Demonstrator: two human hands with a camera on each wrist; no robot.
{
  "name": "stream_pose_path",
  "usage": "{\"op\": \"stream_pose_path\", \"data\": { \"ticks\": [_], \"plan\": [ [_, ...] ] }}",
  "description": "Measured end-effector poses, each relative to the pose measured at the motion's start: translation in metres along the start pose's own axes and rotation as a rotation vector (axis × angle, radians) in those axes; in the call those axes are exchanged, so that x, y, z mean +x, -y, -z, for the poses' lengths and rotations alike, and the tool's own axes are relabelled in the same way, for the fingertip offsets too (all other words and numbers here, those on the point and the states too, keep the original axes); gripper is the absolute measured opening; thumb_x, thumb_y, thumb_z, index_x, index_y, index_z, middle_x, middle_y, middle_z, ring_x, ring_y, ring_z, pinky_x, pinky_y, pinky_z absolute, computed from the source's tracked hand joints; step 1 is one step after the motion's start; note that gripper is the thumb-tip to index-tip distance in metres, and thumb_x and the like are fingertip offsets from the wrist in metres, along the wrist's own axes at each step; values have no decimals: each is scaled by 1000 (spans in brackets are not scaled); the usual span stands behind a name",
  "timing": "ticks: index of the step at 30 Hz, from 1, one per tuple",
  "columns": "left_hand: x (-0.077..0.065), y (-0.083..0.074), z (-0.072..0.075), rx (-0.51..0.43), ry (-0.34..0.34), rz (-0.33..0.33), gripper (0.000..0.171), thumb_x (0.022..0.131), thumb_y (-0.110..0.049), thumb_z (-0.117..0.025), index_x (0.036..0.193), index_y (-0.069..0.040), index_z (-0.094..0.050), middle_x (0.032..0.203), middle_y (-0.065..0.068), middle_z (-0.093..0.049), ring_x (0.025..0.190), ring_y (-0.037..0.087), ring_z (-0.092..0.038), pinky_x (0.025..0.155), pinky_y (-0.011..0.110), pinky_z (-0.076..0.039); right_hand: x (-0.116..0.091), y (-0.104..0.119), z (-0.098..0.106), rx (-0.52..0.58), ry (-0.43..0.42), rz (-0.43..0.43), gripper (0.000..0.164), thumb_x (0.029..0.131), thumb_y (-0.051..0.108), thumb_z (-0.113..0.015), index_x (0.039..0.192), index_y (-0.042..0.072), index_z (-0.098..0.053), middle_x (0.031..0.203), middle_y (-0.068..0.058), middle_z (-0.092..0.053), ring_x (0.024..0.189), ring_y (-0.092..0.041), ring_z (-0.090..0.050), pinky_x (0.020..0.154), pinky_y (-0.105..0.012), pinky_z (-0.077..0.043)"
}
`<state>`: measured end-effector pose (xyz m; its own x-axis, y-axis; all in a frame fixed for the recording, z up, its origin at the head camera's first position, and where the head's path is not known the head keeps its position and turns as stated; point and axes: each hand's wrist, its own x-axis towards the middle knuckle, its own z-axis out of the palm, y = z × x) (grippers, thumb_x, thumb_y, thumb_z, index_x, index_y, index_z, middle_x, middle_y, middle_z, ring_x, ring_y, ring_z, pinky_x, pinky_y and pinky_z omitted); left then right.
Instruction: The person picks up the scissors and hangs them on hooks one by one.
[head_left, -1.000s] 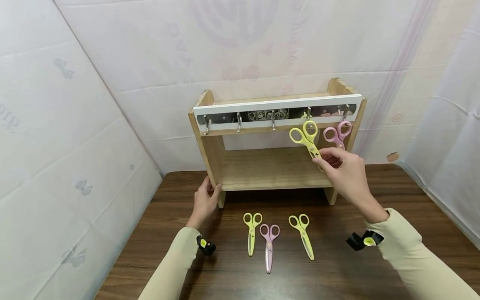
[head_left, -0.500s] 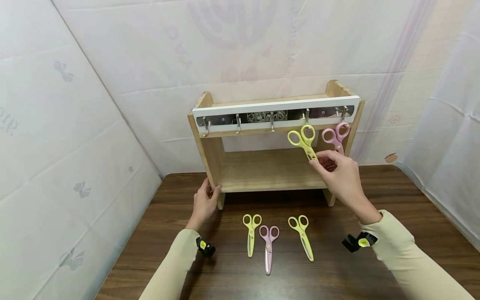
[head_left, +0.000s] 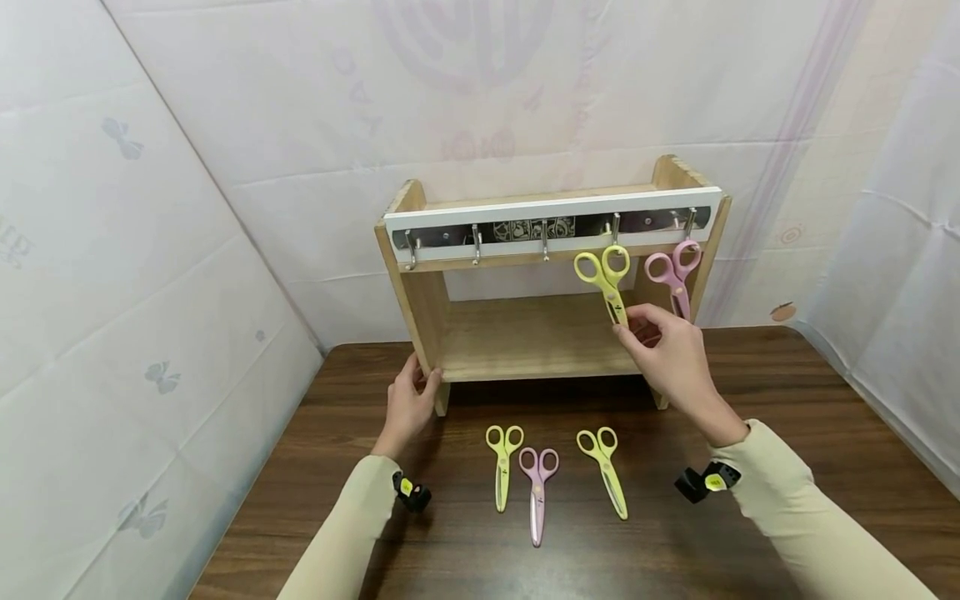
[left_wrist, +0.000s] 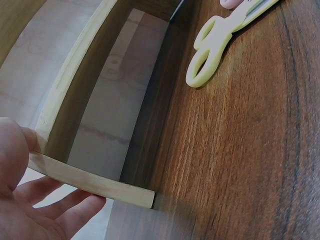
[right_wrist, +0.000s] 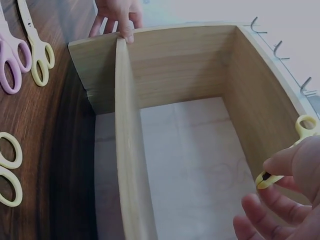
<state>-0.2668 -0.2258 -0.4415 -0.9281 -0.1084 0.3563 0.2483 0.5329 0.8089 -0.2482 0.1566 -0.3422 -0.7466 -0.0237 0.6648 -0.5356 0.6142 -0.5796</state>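
My right hand (head_left: 671, 354) pinches a pair of yellow scissors (head_left: 609, 285) by the blade end, handles up. Its right finger loop lies over the lower end of the fourth hook (head_left: 616, 227) in the head view. Pink scissors (head_left: 678, 279) hang by a loop from the rightmost hook (head_left: 690, 223), their tips hidden behind my right hand. With thumb in front and fingers behind, my left hand (head_left: 408, 404) grips the side panel of the wooden shelf (head_left: 426, 321) low on the left; the left wrist view shows the fingers (left_wrist: 82, 210) around the panel's edge.
On the brown table (head_left: 315, 517), in front of the shelf, lie left yellow scissors (head_left: 502, 467), pink scissors (head_left: 537, 500) and right yellow scissors (head_left: 603, 475). Three bare hooks, including the middle hook (head_left: 545, 242), line the white rail (head_left: 465, 215). A patterned sheet (head_left: 300, 167) stands behind.
My right hand has shifted a little left and down, and the yellow scissors it holds have turned more upright. The left hand stays on the shelf panel.
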Motion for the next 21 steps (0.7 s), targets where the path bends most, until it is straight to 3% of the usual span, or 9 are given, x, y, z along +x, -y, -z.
{"op": "stream_pose_path", "data": {
  "ticks": [6, 13, 21],
  "plan": [
    [-1, -2, 0, -1, 3, 8, 45, 106, -19, -60, 149, -10, -50, 133, 26, -64, 114, 38, -68, 83, 51, -62, 0, -4, -5, -4, 20, -14, 10, 93, 10, -77, 101, 4, -76, 85, -9, -74, 73, -22, -70, 65, -10, -48],
    [-2, -2, 0, 18, 21, -1, 49, 107, -20, -58, 153, -8, -45, 136, 29, -61, 115, 41, -67, 86, 54, -60, -1, -7, -6, -19, 31, -11, 12, 93, 14, -77, 102, 5, -75, 86, -9, -74, 73, -23, -71, 64, -24, -55],
    [-2, -2, 0, 9, 24, 8, 49, 107, -20, -58, 153, -8, -45, 136, 29, -61, 116, 42, -67, 87, 55, -60, 0, -9, -7, -29, 36, -9, 13, 93, 13, -77, 102, 4, -75, 84, -10, -74, 71, -23, -71, 62, -22, -53]
  ]
}}
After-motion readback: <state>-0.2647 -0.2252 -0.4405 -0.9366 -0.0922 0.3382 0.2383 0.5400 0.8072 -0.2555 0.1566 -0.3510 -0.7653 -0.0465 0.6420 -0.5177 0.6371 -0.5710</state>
